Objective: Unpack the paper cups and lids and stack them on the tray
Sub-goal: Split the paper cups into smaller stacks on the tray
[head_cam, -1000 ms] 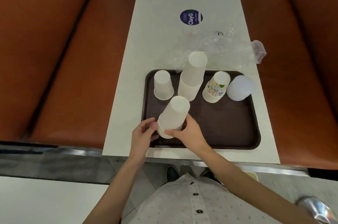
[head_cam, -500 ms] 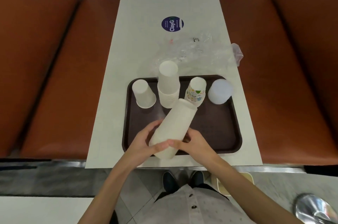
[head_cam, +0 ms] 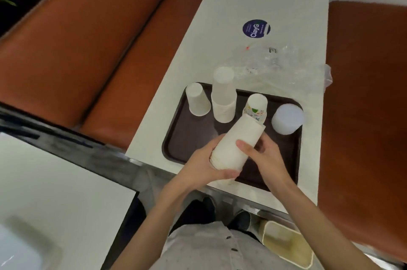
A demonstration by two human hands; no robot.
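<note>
**Both hands hold a slanted stack of cups over the tray**

In the lower middle of the frame we see a stack of white cups (head_cam: pixel 239 139) held at a slant above the near part of the brown tray (head_cam: pixel 182 137). The left hand (head_cam: pixel 204 165) closes its grip round the wide rim end. The right hand (head_cam: pixel 264 155) grips the side, thumb across the front. Most fingers are hidden behind the stack, and we cannot count the cups in it. Its upper end covers the lower part of a printed cup (head_cam: pixel 255 105), so we cannot tell whether the two touch.

Four things stand along the tray's far side. A single white cup (head_cam: pixel 197 100) sits upside down at the left, with a taller stack (head_cam: pixel 223 93) just beside it. Then come the printed cup and, at the right, a pale round pile of lids (head_cam: pixel 287 118), too blurred to make out singly.

A crumpled clear wrapper (head_cam: pixel 282 67) lies on the tabletop (head_cam: pixel 220 38) just past the tray's far rim. Its outline is hard to trace and it reaches the tabletop's right edge. A round blue sticker (head_cam: pixel 256 28) sits farther up.

The tray's near rim runs close to the tabletop's near edge, partly hidden by the hands. Open brown tray floor shows left and right of the hands. Orange benches (head_cam: pixel 88 38) flank the tabletop. At the bottom are a beige bin (head_cam: pixel 286 245) partly behind the right arm, dark shoes (head_cam: pixel 242 218) and a light shirt (head_cam: pixel 209 247). A white surface (head_cam: pixel 44 192) at lower left is cut off by the frame.
</note>
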